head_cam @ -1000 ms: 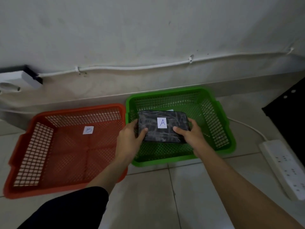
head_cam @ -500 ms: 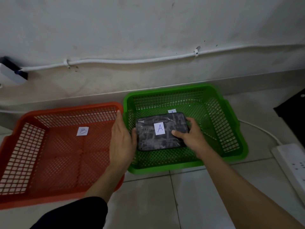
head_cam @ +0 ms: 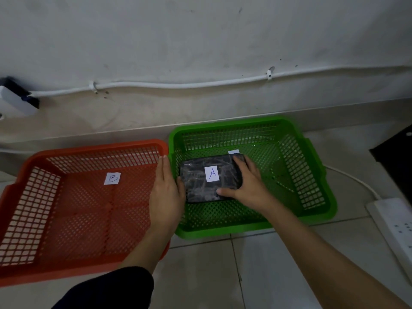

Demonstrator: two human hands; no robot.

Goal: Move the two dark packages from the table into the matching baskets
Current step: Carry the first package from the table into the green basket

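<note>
A dark plastic-wrapped package (head_cam: 197, 179) with a white label marked A lies low inside the green basket (head_cam: 312, 192), covering most of a white label on the basket floor. My right hand (head_cam: 247, 184) grips its right end, thumb along the near edge. My left hand (head_cam: 166, 190) is flat with fingers straight, pressed against the package's left end beside the basket's left wall. The orange basket (head_cam: 55, 157) on the left holds only a white label marked B. A second dark package is not in view.
Both baskets sit on a pale tiled floor against a wall with a white cable (head_cam: 178, 85) clipped along it. A white power strip (head_cam: 394, 228) lies at the right with its cord behind the green basket. A black object (head_cam: 396, 157) stands at the far right.
The package has gone down from rim height to the floor of the green basket. My left hand has opened flat against its end; the right hand still grips it.
</note>
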